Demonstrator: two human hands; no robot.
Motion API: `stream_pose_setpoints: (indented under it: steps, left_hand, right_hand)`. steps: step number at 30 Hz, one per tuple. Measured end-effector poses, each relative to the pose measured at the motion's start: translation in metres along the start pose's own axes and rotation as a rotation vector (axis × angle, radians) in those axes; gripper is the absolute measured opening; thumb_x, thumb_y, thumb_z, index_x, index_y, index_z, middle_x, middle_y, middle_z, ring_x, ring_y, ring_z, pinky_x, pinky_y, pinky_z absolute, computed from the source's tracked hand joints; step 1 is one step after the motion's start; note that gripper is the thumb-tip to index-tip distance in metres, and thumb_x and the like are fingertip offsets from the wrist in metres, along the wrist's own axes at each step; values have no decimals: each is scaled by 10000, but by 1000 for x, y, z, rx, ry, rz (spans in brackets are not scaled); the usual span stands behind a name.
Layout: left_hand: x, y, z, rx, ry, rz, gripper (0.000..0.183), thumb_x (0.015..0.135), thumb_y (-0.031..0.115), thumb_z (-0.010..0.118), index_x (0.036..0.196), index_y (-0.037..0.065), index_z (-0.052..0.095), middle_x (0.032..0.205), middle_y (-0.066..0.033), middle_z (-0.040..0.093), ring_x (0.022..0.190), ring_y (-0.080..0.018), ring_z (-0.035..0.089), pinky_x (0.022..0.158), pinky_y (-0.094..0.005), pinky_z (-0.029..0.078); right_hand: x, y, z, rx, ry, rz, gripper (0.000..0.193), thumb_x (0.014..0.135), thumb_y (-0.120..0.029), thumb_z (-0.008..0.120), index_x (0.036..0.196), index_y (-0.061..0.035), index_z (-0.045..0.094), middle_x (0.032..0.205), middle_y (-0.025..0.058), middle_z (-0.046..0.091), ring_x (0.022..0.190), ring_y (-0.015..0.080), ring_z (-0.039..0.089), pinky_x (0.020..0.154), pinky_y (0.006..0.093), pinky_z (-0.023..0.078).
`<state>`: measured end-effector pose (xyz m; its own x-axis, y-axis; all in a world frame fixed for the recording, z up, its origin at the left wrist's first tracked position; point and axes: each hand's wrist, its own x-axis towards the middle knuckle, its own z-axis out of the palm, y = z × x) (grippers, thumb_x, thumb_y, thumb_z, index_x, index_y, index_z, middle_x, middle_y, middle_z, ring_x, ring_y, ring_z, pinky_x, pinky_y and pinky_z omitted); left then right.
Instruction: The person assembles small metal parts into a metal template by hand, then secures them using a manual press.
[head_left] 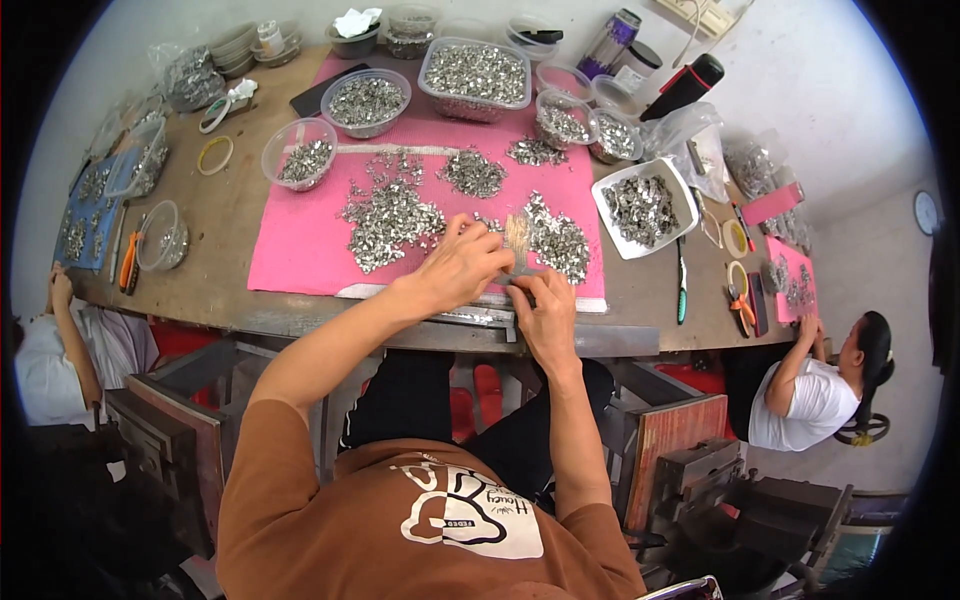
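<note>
My left hand [463,268] is bent over the near part of a pink mat [290,250], its fingertips pinched together. What they hold is too small to make out. Close beside it, my right hand [547,315] has thumb and forefinger drawn together at the mat's front edge; anything between them is hidden. Just beyond the fingers lies a bundle of thin tan strips [517,236]. Piles of small silvery metal pieces flank the hands: a large pile [390,225] to the left, another pile [560,245] to the right, and a smaller heap [473,173] farther back.
Plastic tubs of metal pieces [475,75] line the mat's far side. A white dish [603,200] stands right, near a green-handled tool [682,290]. Orange-handled pliers [130,262] lie left. A metal bar [600,338] runs along the table edge. One person sits at each side.
</note>
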<state>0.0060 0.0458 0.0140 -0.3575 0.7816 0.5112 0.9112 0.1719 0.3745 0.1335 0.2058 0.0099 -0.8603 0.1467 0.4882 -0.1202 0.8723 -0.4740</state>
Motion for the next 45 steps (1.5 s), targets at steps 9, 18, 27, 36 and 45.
stream_pose_setpoints:
  steps: [9, 18, 27, 36, 45]
  left_hand:
    - [29, -19, 9, 9, -178, 34, 147, 830, 199, 784, 909, 128, 682, 927, -39, 636, 973, -256, 575, 972, -491, 339]
    - [34, -15, 26, 153, -278, 36, 111, 838, 101, 694, 924, 49, 646, 977, -108, 630, 995, -297, 568, 910, -499, 353]
    - [7, -2, 8, -301, -23, -156, 191, 865, -25, 599, 1054, 2, 595, 999, -166, 611, 1008, -360, 554, 877, -461, 415]
    - [-32, 25, -20, -407, 224, -345, 76, 929, 20, 651, 997, -2, 624, 902, -139, 631, 842, -303, 632, 750, -404, 497]
    - [-55, 45, -32, -402, 165, -377, 70, 914, 57, 655, 956, 25, 608, 883, -110, 616, 856, -315, 598, 815, -426, 459]
  right_hand:
    - [8, 0, 1, -122, -44, -35, 82, 834, -71, 764, 884, -57, 701, 839, 87, 610, 851, 289, 599, 764, 428, 403]
    - [-17, -27, -10, 297, -87, -53, 130, 871, 48, 669, 953, -8, 586, 909, 143, 605, 855, 347, 591, 778, 431, 444]
    - [-21, -32, -5, 318, -54, -68, 117, 873, 64, 667, 928, 4, 583, 931, 155, 614, 849, 354, 586, 769, 425, 476]
    - [-21, -35, -6, 215, -55, -123, 129, 866, 36, 690, 943, -16, 601, 941, 131, 624, 865, 327, 595, 787, 419, 470]
    - [-19, -26, -16, 140, -36, -227, 138, 844, -21, 732, 976, -36, 695, 996, 79, 692, 885, 269, 636, 848, 396, 446]
